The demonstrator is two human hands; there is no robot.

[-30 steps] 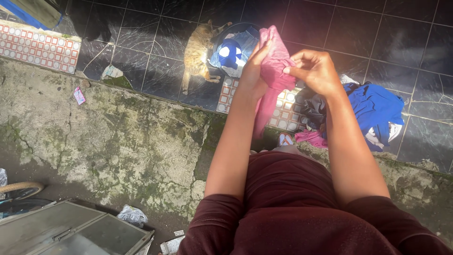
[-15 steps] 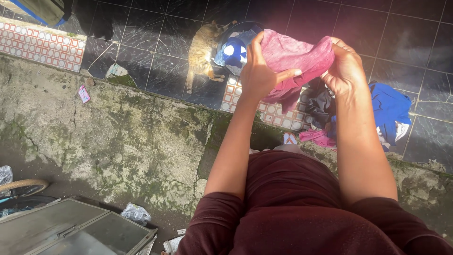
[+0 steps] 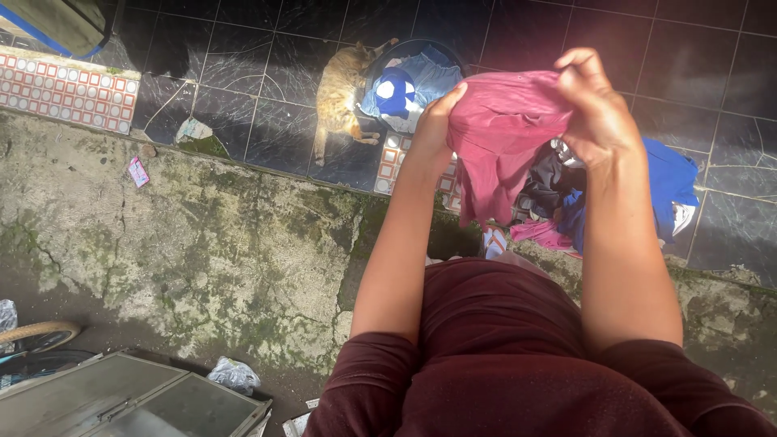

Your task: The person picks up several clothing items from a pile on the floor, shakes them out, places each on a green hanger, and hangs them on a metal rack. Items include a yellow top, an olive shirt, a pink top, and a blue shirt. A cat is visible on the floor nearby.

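Head view: a crumpled pink cloth garment (image 3: 506, 137) is gripped by the left hand (image 3: 433, 129) and right hand (image 3: 595, 109), both closed. It is held up (clear of the wet dark tiled floor (image 3: 275, 73)), probably for bunching.

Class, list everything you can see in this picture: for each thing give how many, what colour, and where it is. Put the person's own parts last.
Pink cloth: one, pink, held up between both hands.
Cat: one, ginger, lying on the dark tiles beside the basin.
Basin: one, dark, holds blue and white laundry.
Clothes pile: one, mostly blue with dark and pink pieces, on the tiles at right.
Patterned tile strip: one, red and white, upper left.
Concrete ledge: one, grey with moss, middle.
Plastic bag: one, clear, bottom.
Left hand: grips the cloth's left edge.
Right hand: grips its top right.
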